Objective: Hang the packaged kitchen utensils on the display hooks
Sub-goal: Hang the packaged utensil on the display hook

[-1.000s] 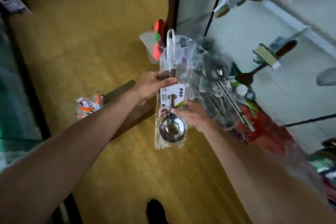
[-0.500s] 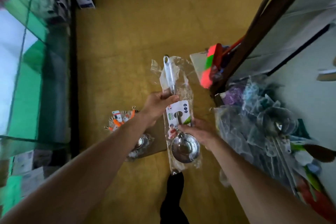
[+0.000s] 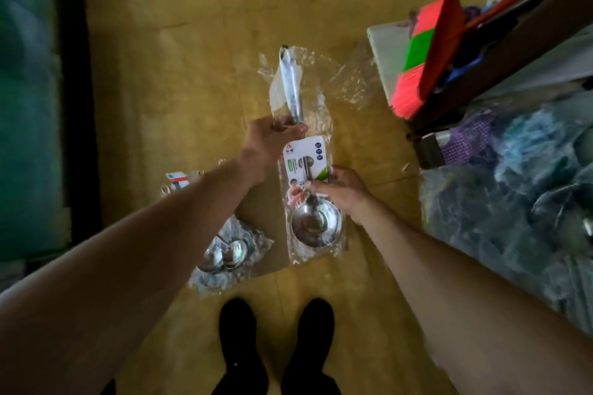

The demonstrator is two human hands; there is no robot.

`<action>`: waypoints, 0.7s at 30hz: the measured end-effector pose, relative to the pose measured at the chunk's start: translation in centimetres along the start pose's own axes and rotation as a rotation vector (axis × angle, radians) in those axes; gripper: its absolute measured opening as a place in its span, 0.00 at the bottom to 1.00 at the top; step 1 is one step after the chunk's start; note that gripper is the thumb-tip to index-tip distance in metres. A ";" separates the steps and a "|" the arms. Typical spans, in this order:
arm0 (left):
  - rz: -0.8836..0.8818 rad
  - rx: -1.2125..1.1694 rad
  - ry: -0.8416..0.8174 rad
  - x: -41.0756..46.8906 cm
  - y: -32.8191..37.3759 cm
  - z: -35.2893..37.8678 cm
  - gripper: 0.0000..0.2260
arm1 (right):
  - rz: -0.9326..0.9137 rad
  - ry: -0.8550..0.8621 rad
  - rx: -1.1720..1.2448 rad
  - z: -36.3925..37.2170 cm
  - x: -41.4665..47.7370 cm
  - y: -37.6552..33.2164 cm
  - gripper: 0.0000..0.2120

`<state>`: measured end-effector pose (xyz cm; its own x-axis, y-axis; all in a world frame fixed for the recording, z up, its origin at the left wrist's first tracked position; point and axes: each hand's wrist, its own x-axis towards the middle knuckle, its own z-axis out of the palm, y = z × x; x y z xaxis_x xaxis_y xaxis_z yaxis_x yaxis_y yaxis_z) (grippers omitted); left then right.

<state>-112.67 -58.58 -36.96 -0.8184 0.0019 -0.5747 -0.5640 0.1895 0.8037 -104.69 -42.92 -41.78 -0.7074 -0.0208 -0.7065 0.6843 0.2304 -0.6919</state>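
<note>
A steel ladle in a clear plastic sleeve with a white label card is held over the floor, bowl toward me, handle pointing away. My left hand grips the handle through the plastic, just above the card. My right hand pinches the sleeve at the card's lower right edge, beside the bowl. More packaged ladles lie on the floor under my left forearm. No display hooks are in view.
A heap of plastic-wrapped utensils fills the right side. A red and green broom head leans by a dark wooden post. A green glass counter runs along the left. My black shoes stand on the yellow floor.
My view has swung down from the wall display and its hanging utensils to the floor. Both hands keep the same hold on the packaged ladle, now nearer the floor pile.
</note>
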 end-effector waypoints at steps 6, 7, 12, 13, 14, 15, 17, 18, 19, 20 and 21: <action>-0.076 0.014 0.026 6.2 -10.3 1.1 0.08 | 0.087 0.048 0.015 3.3 6.1 8.1 0.10; -0.089 0.014 0.036 7.1 -11.6 1.3 0.08 | 0.096 0.057 0.002 3.8 6.7 9.1 0.12; -0.134 0.139 0.125 10.1 -16.5 2.3 0.07 | 0.133 0.130 0.033 5.9 9.5 12.9 0.12; -0.147 0.170 0.134 10.3 -17.3 2.4 0.08 | 0.152 0.148 0.045 6.2 9.9 13.4 0.13; -0.168 0.190 0.139 10.5 -18.0 2.7 0.09 | 0.171 0.162 0.046 6.6 10.2 14.0 0.15; -0.200 0.206 0.143 10.7 -18.7 2.9 0.10 | 0.186 0.173 0.039 6.9 10.3 14.5 0.15; -0.285 0.240 0.157 11.0 -20.0 3.3 0.12 | 0.214 0.184 0.011 7.3 10.4 15.5 0.15; -0.313 0.254 0.167 11.1 -20.5 3.5 0.12 | 0.227 0.188 -0.013 7.5 10.3 15.9 0.15; -0.327 0.270 0.169 11.2 -21.0 3.8 0.12 | 0.232 0.201 -0.050 7.6 10.3 16.3 0.14; -0.334 0.286 0.164 11.3 -21.3 4.0 0.13 | 0.230 0.222 -0.111 7.8 10.1 16.5 0.13; -0.331 0.299 0.162 11.4 -21.5 4.1 0.14 | 0.225 0.251 -0.208 8.0 9.9 16.4 0.13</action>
<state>-109.39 -58.59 -61.42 -0.6198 -0.2553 -0.7420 -0.7605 0.4284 0.4879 -99.05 -47.16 -61.33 -0.5830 0.2848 -0.7609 0.7946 0.3952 -0.4609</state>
